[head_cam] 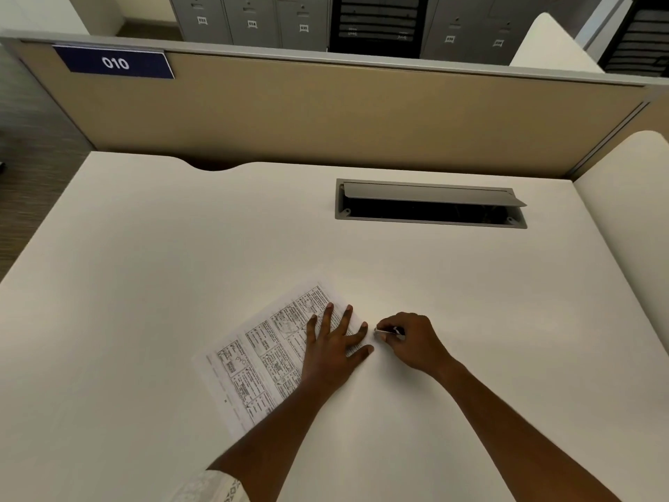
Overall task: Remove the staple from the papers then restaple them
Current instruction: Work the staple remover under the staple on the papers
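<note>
The printed papers (260, 360) lie slanted on the white desk (181, 248), near its front middle. My left hand (333, 353) rests flat on their right part with the fingers spread, pressing them down. Just right of the papers' right corner, my right hand (409, 342) is curled around a small tool (385, 332) with a pale tip and a dark body; the tip points at that corner. Most of the tool is hidden by my fingers, so I cannot tell what kind it is. No staple or stapler can be made out.
A grey cable hatch (430, 204) with its lid raised is set into the desk at the back right. A tan partition (325, 114) with a blue "010" sign (115, 62) closes off the far side. Grey lockers (253, 19) stand beyond it.
</note>
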`<state>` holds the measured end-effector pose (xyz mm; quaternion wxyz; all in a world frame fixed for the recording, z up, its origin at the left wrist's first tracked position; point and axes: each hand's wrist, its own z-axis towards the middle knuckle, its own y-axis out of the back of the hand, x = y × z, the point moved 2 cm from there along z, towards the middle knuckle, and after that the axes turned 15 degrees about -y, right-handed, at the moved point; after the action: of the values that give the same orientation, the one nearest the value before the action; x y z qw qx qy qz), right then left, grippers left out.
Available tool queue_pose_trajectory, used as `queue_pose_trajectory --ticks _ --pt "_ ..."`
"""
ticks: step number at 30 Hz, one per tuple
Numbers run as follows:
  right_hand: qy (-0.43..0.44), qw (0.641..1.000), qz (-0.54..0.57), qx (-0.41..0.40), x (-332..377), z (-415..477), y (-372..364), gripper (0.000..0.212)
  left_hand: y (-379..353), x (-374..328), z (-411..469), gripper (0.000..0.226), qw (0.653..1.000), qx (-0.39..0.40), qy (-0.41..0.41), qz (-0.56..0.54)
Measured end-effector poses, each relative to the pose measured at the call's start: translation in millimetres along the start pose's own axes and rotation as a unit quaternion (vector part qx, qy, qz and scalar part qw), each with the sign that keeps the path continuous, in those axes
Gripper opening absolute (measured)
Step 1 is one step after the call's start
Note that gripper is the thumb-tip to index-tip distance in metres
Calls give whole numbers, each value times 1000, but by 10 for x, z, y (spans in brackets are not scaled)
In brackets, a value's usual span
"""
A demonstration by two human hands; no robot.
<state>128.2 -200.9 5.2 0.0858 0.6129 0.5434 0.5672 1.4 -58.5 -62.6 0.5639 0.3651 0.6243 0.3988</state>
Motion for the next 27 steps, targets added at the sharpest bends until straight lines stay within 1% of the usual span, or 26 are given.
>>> queue_pose_trajectory --ticks 2,4,7,13,16,21,27 --pt "33 998 -46 -1 -18 -63 -44 18 4 0 -6 58 1000 0 0 3" --pt "53 995 -79 -20 -24 -101 -74 18 5 -3 -9 58 1000 -3 0 0" --pt "72 993 -85 -39 -3 -113 -92 19 13 -3 -10 58 1000 -6 1 -3" --pt "76 994 -75 -29 30 -89 -113 17 2 -5 -5 57 1000 -6 -1 -2" --pt "60 997 -43 -15 25 -56 -130 15 -9 6 -3 59 1000 -10 -2 -2" --pt "4 1000 -7 1 21 -4 -123 15 -30 16 6 63 1000 -11 -2 12" --pt "-73 996 48 25 28 27 -99 17 -26 13 5 57 1000 -8 -2 -2"
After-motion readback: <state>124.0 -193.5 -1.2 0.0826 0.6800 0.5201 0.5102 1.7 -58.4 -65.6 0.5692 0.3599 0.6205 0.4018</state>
